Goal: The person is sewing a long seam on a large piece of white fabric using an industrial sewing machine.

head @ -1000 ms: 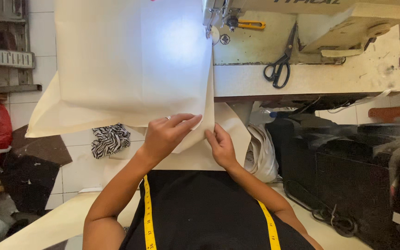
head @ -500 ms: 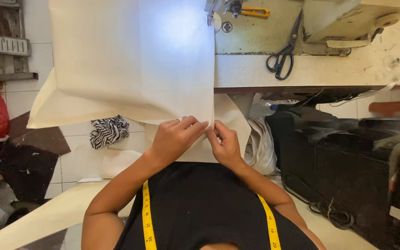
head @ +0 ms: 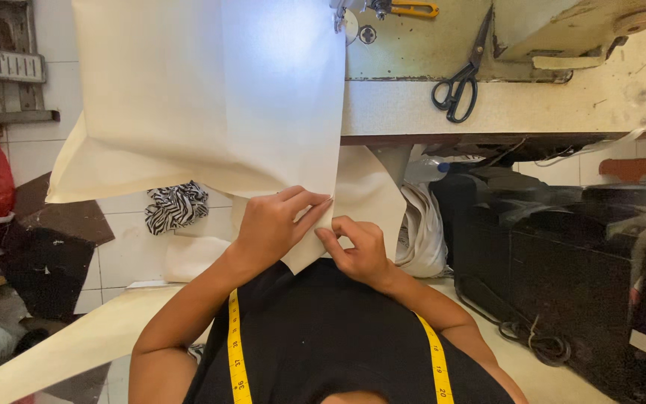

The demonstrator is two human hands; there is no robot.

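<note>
A large folded sheet of cream fabric [head: 203,97] lies over the sewing table's left part and hangs toward me. My left hand [head: 274,224] lies flat on the fabric's near corner, its fingers pinching the folded edge. My right hand [head: 357,251] pinches the same edge just to the right, fingertips touching the left hand's. A yellow measuring tape [head: 235,344] hangs around my neck over a black shirt.
Black scissors [head: 461,75] rest on the worn sewing table [head: 502,112], next to the machine [head: 577,30]. A zebra-print scrap [head: 176,206] and dark cloth pieces lie on the tiled floor at left. Dark crates [head: 585,262] stand on the right, cables beside them.
Both hands have drawn closer together on the fabric's near edge. The view has shifted slightly, the fabric sitting a bit lower toward me.
</note>
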